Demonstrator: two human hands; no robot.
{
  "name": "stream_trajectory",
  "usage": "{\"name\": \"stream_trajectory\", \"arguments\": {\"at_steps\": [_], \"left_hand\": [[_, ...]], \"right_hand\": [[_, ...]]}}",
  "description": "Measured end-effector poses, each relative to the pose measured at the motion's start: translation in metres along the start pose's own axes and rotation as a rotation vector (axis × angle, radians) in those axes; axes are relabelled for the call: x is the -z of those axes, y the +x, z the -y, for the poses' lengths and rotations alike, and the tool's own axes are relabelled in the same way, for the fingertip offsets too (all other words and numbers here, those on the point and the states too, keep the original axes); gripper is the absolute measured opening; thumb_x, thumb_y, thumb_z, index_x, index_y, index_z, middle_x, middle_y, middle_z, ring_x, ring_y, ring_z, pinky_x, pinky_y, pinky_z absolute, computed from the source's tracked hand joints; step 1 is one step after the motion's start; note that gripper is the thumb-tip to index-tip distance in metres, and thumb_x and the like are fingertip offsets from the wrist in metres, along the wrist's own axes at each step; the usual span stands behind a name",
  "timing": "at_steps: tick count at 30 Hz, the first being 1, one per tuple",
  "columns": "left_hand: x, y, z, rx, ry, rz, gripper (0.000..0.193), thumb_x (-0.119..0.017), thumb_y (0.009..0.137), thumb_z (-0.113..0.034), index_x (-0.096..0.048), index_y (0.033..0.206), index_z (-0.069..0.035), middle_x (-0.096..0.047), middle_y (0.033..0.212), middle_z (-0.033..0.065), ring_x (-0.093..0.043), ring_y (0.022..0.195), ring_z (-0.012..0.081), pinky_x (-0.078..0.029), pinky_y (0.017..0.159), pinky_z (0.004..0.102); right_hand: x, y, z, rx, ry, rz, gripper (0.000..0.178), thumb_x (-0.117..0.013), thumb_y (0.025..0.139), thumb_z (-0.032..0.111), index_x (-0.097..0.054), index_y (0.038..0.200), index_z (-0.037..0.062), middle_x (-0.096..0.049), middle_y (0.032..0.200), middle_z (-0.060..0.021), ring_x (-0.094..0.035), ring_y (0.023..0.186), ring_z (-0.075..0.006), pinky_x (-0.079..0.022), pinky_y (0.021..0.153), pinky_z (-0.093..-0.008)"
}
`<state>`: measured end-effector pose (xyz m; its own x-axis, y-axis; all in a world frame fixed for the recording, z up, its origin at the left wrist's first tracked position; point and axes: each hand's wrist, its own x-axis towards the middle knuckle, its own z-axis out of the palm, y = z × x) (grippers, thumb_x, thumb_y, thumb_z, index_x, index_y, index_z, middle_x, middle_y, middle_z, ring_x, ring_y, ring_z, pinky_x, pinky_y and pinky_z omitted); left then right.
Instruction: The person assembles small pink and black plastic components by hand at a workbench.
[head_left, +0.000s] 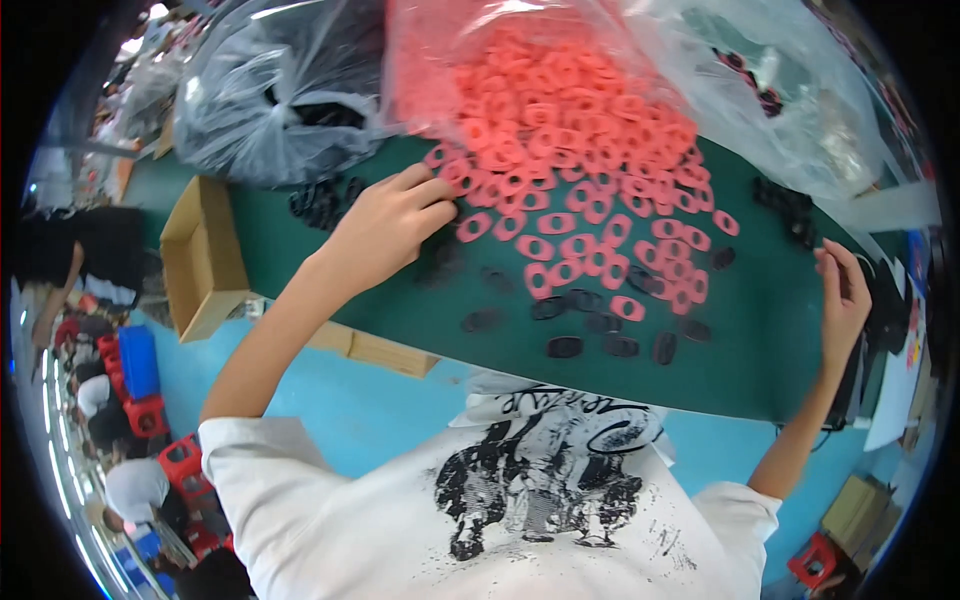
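Two sets of fingers are over the green surface (400, 320). On the left hand (385, 225), at upper centre-left, they are curled down and bunched, with the tips hidden or blurred; I cannot tell whether they grip anything. On the right hand (845, 300), at the right of the frame, they are half bent with a narrow gap showing; whether the tips pinch something I cannot tell.

The left fingers are just beside the pink rings (560, 223), which lie scattered at centre and heap up toward the top of the frame. Below them, dark ovals (565, 347) lie loose around the centre. Near the right fingers is a cluster of black parts (790, 208); more black pieces (325, 203) lie left of the left hand.

Farther out, a grey bag (270, 110) fills the upper left, a clear bag (800, 130) the upper right, and an open carton (205, 260) stands at left.
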<state>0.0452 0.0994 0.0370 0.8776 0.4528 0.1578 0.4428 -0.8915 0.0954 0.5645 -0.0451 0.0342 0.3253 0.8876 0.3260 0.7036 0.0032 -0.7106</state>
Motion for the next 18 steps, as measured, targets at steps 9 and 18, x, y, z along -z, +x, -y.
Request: {"name": "stream_trajectory", "arguments": {"at_steps": [9,18], "left_hand": [[0.015,-0.002,-0.013,0.145,0.009,0.131,0.02,-0.066,0.068,0.007,-0.059,0.086,0.002,-0.056,0.095,0.0112,-0.056,0.094,0.0299,-0.05,0.079,0.0401],[0.005,-0.001,-0.01,0.295,-0.214,0.043,0.013,-0.069,0.081,0.001,-0.058,0.088,0.004,-0.057,0.094,0.0134,-0.058,0.088,0.0334,-0.049,0.077,0.0419]], "right_hand": [[-0.011,-0.004,0.002,0.052,-0.224,0.048,0.018,-0.067,0.089,0.006,-0.068,0.107,0.0024,-0.067,0.092,-0.0033,-0.06,0.078,-0.0094,-0.044,0.062,-0.0224],[-0.032,0.024,-0.006,0.261,-0.519,0.101,0.033,-0.077,0.079,0.01,-0.065,0.109,0.0035,-0.062,0.114,-0.0105,-0.058,0.103,-0.0308,-0.049,0.088,-0.0374]]}}
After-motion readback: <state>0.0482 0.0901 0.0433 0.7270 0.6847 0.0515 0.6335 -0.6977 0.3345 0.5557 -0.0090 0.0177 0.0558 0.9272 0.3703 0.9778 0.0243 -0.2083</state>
